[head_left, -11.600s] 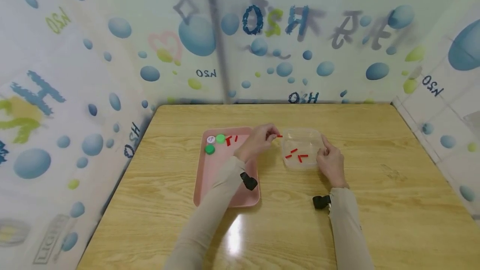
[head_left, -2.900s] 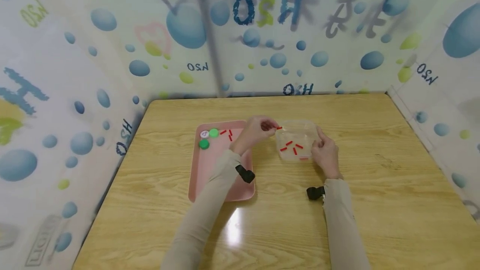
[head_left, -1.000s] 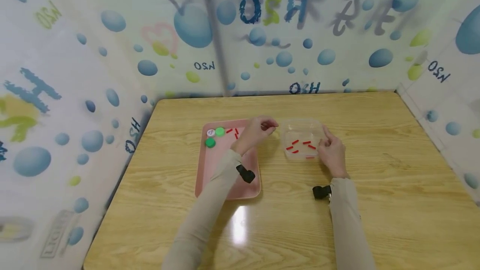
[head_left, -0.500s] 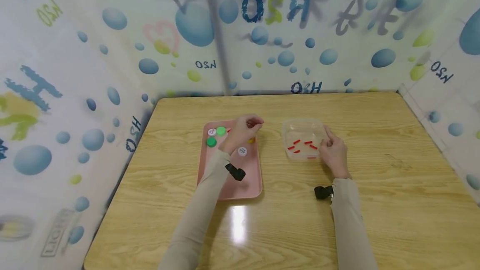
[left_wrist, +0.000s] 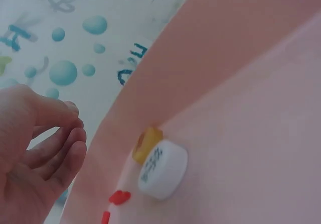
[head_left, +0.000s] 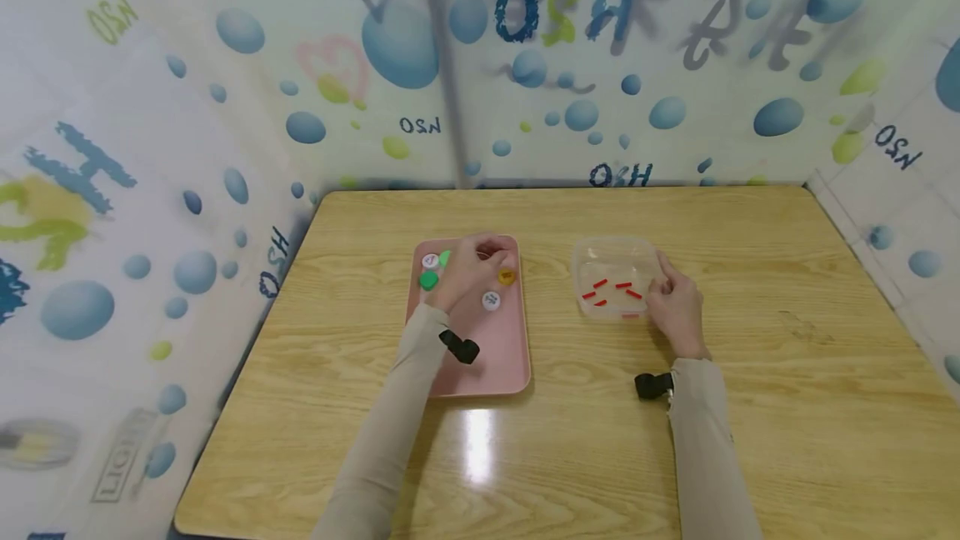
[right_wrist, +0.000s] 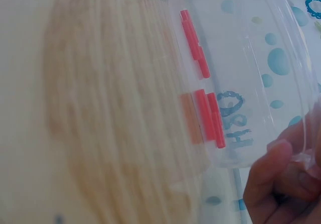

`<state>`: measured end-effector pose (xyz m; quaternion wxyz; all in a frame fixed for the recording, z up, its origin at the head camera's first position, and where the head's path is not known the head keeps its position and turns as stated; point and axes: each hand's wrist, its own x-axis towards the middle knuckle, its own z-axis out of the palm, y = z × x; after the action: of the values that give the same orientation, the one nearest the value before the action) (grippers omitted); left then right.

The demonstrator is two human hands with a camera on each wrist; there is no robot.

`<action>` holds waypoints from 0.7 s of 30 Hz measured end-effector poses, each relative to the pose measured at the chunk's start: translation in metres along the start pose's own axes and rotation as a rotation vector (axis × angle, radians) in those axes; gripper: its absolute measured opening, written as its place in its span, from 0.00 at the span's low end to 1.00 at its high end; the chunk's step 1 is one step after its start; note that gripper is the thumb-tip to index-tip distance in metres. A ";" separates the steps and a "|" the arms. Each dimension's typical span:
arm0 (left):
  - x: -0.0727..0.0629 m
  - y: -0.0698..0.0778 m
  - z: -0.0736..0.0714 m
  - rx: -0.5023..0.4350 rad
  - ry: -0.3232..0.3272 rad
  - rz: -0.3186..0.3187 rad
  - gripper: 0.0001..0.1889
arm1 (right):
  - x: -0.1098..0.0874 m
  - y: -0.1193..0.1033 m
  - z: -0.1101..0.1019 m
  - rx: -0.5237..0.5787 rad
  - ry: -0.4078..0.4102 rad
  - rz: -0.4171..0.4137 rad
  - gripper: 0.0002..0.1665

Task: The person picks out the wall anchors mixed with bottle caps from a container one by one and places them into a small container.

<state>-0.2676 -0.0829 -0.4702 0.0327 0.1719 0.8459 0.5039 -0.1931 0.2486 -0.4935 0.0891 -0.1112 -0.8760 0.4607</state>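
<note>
My left hand [head_left: 461, 277] is over the far part of a pink tray [head_left: 491, 369], fingers loosely curled with nothing between them. Near it in the tray lie an orange cap [head_left: 507, 276] and a white cap [head_left: 491, 301] with dark marks. Small red pieces [left_wrist: 120, 198] show by the tray wall in the left wrist view; in the head view the hand hides them. My right hand [head_left: 678, 311] pinches the right side of a clear plastic box [head_left: 618, 257]. Several short red sticks [head_left: 601, 283] lie inside the box.
Behind my left hand, a green cap [head_left: 428, 280], a partly covered light green cap [head_left: 445, 257] and another white cap [head_left: 430, 262] sit in the tray's far left corner. Tray and box stand apart on a wooden table [head_left: 600, 440], with a patterned wall [head_left: 510, 148] behind.
My left hand let go of a red stick at the box and moved left, back over the tray. Another red stick lies in the box. My right hand keeps its grip.
</note>
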 end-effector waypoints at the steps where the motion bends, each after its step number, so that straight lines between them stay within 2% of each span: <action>1: -0.001 -0.002 -0.001 0.002 0.008 -0.005 0.13 | 0.000 0.000 0.000 -0.001 0.003 -0.001 0.33; 7: -0.006 -0.009 -0.004 0.050 0.071 -0.054 0.11 | 0.001 0.002 0.000 0.001 0.004 -0.004 0.33; 11: -0.006 -0.016 -0.003 0.134 0.126 -0.087 0.07 | 0.002 0.004 0.000 -0.004 0.009 -0.003 0.33; 16: -0.007 -0.022 -0.001 0.257 0.130 -0.158 0.03 | 0.002 0.004 -0.001 -0.003 0.012 -0.003 0.33; 21: -0.009 -0.022 0.001 0.287 0.149 -0.190 0.03 | 0.001 0.004 -0.001 0.021 -0.021 -0.002 0.34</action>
<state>-0.2642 -0.0946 -0.4904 -0.0075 0.0563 0.9215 0.3842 -0.1938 0.2518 -0.4958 0.0817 -0.1044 -0.8723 0.4707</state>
